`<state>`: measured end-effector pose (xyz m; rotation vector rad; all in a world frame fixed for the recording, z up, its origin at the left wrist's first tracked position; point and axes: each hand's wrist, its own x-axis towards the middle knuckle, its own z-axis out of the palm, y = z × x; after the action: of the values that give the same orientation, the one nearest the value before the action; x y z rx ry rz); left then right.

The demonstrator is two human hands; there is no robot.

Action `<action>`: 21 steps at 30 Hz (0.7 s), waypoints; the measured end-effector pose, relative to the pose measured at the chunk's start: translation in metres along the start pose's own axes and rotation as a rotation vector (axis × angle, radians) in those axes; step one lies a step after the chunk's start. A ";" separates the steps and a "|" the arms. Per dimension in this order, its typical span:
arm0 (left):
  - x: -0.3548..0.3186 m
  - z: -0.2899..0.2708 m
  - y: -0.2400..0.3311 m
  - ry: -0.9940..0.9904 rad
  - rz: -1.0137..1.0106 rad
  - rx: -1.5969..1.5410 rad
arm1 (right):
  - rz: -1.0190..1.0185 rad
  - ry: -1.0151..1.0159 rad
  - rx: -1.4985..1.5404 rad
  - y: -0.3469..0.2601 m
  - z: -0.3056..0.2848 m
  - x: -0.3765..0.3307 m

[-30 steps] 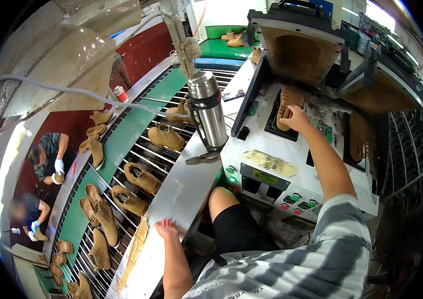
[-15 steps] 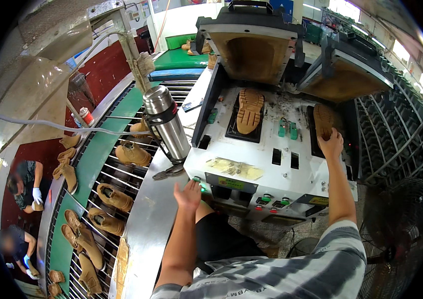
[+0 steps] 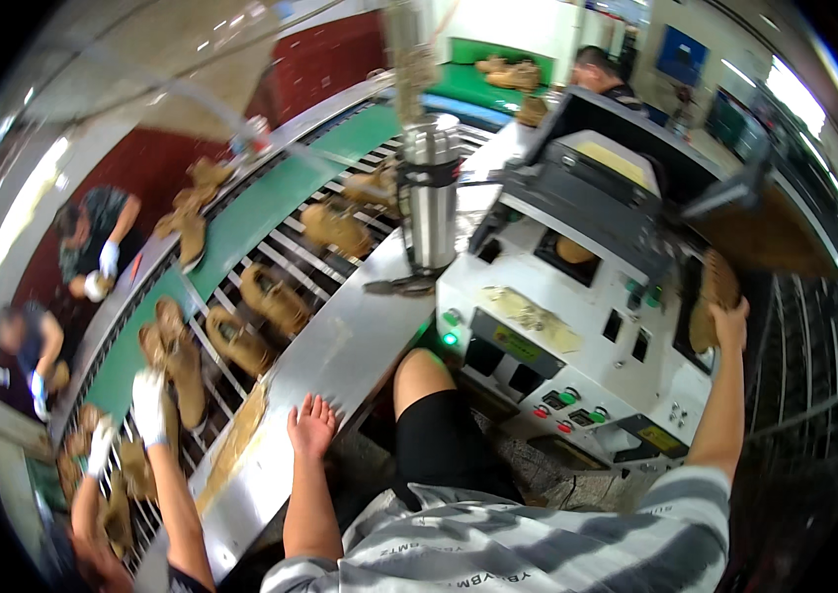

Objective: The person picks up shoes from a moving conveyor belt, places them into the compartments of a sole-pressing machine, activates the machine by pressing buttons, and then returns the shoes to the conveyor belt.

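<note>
My right hand [image 3: 728, 324] is closed round one end of a tan shoe [image 3: 718, 282] at the right-hand station of a white press machine [image 3: 473, 296]. The shoe stands tilted over its dark pad; whether it still touches the pad I cannot tell. My left hand [image 3: 312, 427] holds nothing, palm up with fingers spread, above the near edge of the metal ledge [image 3: 330, 341]. At the left-hand station a black lid [image 3: 587, 203] hangs low over another tan shoe [image 3: 573, 249], which is partly hidden. The right lid [image 3: 765, 232] is raised.
A steel flask [image 3: 429, 212] stands on the ledge. Left of it, several tan shoes [image 3: 276, 301] lie on a roller conveyor with a green strip [image 3: 241, 242]. A co-worker's gloved hand [image 3: 150, 405] reaches over the conveyor. Two more people work beyond it; another person [image 3: 599, 74] is behind the machine.
The left lid has swung down from upright. My left hand has left the green-lit button on the machine's front. My right hand has tilted the shoe up. The view has turned left.
</note>
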<state>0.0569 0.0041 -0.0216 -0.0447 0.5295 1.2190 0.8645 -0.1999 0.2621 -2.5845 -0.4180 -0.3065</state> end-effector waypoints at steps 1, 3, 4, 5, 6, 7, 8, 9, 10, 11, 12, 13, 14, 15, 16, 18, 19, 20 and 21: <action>0.003 -0.003 -0.005 -0.019 -0.006 0.003 | -0.001 0.090 0.024 0.004 -0.008 -0.029; 0.004 -0.014 -0.009 -0.048 0.035 0.040 | -0.038 0.252 0.091 0.000 -0.013 -0.084; 0.007 -0.009 -0.013 -0.056 0.032 0.055 | -0.126 0.419 0.125 0.024 0.004 -0.100; 0.007 -0.006 -0.014 -0.058 0.041 0.070 | -0.219 0.507 0.147 0.026 0.012 -0.129; 0.009 0.003 -0.016 -0.064 0.020 0.058 | -0.350 0.570 0.154 0.051 0.025 -0.140; 0.011 0.007 -0.016 -0.072 -0.004 0.039 | -0.414 0.696 0.148 0.068 0.036 -0.151; 0.014 0.007 -0.016 -0.086 -0.031 0.016 | -0.387 0.706 0.269 0.073 0.040 -0.157; 0.019 0.005 -0.016 -0.090 -0.039 0.071 | -0.364 0.719 0.397 0.075 0.044 -0.162; 0.021 0.001 -0.016 -0.088 -0.052 0.132 | -0.351 0.640 0.448 0.078 0.043 -0.165; 0.022 -0.001 -0.016 -0.108 -0.043 0.242 | -0.337 0.564 0.496 0.078 0.042 -0.168; 0.021 -0.001 -0.018 -0.128 -0.036 0.356 | -0.431 0.544 0.361 0.080 0.046 -0.167; 0.014 0.010 -0.027 -0.101 -0.025 0.486 | -0.350 0.382 0.267 0.058 0.045 -0.185; 0.003 0.033 -0.038 -0.083 -0.018 0.615 | -0.387 0.291 0.328 0.058 0.059 -0.186; -0.004 0.048 -0.048 -0.166 -0.042 0.663 | -0.420 0.201 0.387 0.067 0.084 -0.194; -0.016 0.057 -0.056 -0.230 -0.065 0.714 | -0.454 0.090 0.443 0.071 0.101 -0.199; -0.041 0.071 -0.066 -0.485 -0.021 0.854 | -0.342 -0.198 0.621 -0.024 0.094 -0.280; -0.053 0.086 -0.070 -0.581 0.013 0.865 | -0.388 -0.302 0.716 -0.056 0.098 -0.306; -0.069 0.102 -0.069 -0.676 0.051 0.879 | -0.514 -0.430 0.827 -0.089 0.098 -0.337; -0.086 0.119 -0.065 -0.698 0.068 0.884 | -0.656 -0.580 0.947 -0.121 0.092 -0.372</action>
<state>0.1379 -0.0575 0.1020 1.1138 0.4057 0.8940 0.4901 -0.1399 0.1290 -1.5004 -1.2585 0.3747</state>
